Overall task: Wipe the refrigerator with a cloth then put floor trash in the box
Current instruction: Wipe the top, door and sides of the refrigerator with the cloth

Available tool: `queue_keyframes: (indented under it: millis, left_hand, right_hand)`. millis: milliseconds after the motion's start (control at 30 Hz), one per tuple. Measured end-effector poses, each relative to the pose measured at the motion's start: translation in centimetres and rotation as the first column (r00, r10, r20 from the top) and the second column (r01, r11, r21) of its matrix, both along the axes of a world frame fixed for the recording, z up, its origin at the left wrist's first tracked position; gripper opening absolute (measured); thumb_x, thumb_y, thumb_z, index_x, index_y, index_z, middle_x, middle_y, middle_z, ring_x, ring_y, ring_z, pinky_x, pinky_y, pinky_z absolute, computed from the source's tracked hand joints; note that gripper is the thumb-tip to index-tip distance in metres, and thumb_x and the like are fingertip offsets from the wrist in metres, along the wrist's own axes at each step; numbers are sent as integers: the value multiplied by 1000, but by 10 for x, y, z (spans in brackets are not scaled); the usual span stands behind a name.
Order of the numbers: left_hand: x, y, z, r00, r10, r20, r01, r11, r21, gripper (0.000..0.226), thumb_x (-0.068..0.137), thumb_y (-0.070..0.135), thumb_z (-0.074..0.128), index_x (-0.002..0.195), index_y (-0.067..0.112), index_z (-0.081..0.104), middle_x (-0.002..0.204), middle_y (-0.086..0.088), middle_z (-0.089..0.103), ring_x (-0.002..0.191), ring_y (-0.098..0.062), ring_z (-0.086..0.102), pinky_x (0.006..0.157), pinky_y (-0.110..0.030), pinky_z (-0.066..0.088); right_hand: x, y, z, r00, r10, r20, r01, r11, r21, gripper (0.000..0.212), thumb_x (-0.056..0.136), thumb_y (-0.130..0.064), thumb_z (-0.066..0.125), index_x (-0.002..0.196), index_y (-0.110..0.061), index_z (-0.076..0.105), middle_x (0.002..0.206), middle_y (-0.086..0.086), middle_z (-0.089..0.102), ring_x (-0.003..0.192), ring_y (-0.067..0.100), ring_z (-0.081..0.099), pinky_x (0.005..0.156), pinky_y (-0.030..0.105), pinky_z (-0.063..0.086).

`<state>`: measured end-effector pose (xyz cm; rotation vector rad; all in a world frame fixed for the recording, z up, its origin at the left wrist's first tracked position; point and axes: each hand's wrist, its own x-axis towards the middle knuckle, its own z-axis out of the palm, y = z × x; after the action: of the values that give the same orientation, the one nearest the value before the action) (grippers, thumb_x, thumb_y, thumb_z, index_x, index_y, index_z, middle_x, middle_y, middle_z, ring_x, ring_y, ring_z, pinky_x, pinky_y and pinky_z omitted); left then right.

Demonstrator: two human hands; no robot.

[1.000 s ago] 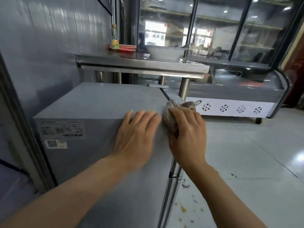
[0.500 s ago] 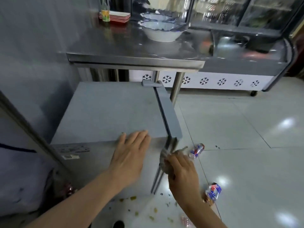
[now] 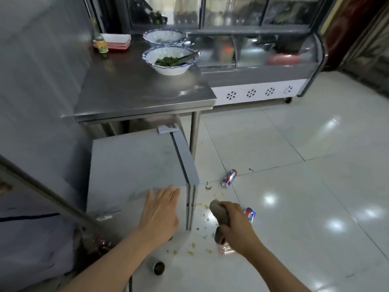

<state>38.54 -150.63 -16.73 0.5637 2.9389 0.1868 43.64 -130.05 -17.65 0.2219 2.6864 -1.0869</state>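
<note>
A pale tiled floor point(image 3: 294, 207) with a glossy shine fills the right half of the view, light spots glinting off it. A grey wall point(image 3: 37, 81) runs down the left side. Along the far edge of the floor stands a glass-fronted display freezer point(image 3: 263, 81) with snowflake marks on its white lower panel. A steel worktop point(image 3: 136, 91) sits against the wall; near its far edge rest two blue-rimmed bowls, the nearer bowl point(image 3: 170, 60) holding chopped greens, with a stack of red-and-white trays point(image 3: 116, 41) and a bottle point(image 3: 100, 42) at the far left corner. Below and in front of the worktop stands the small grey refrigerator point(image 3: 134, 165), its flat top facing up and its door edge on the right.

The left hand point(image 3: 160, 211) rests flat on the refrigerator's near edge, fingers straight and spread a little. The right hand point(image 3: 235, 226) is over the floor just right of the refrigerator, fingers curled round a bunched grey-brown cloth point(image 3: 220, 216).

On the floor lie a drink can point(image 3: 229, 178) near the refrigerator's front corner, a second can point(image 3: 250, 214) partly hidden behind the right hand, a crushed can point(image 3: 226, 249) below that hand, a dark round cup point(image 3: 158, 267) near the bottom edge, and scattered yellow-green scraps point(image 3: 200, 245) between them.
</note>
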Motion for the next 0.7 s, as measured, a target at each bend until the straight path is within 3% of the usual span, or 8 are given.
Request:
queue_keyframes:
  millis: [133, 233, 433, 567, 700]
  left_hand:
    - [16, 31, 24, 1000, -5, 15, 5, 1000, -15, 67, 89, 30, 49, 146, 19, 15, 154, 1, 18, 138, -17, 21, 112, -36, 12]
    - [24, 69, 38, 999, 18, 38, -19, 999, 27, 66, 88, 28, 53, 144, 21, 19, 152, 3, 22, 138, -17, 23, 109, -37, 19]
    - [34, 168, 59, 993, 110, 42, -112, 993, 46, 64, 87, 28, 53, 143, 20, 23, 149, 1, 29, 135, -19, 29, 109, -37, 21]
    - [38, 230, 66, 982, 171, 74, -174, 984, 37, 66, 87, 29, 55, 144, 18, 23, 151, -1, 28, 137, -21, 28, 112, -41, 20]
    - [30, 260, 70, 968, 226, 110, -233, 971, 54, 65, 88, 27, 53, 144, 18, 21, 152, -1, 26, 137, -20, 27, 112, -41, 20]
  right_hand:
    - [12, 39, 31, 994, -103, 20, 105, 987, -121, 56, 80, 6, 50, 131, -17, 42, 116, 2, 46, 93, 12, 49, 60, 3, 41]
    - [19, 80, 49, 988, -151, 39, 156, 968, -198, 52, 79, 6, 49, 124, -18, 46, 101, -3, 52, 81, 2, 53, 52, 6, 42]
    - [25, 187, 80, 995, -104, 5, 102, 971, -218, 43, 77, 4, 52, 113, -21, 51, 96, -3, 57, 80, 0, 52, 57, 7, 38]
    - [12, 250, 98, 997, -71, -26, 63, 972, -226, 44, 78, 2, 53, 117, -17, 51, 102, 4, 58, 88, 19, 55, 69, 25, 45]
    - [-11, 283, 100, 998, -33, -46, 21, 973, -230, 42, 78, 2, 56, 115, -17, 53, 101, 0, 57, 83, 12, 53, 59, 11, 37]
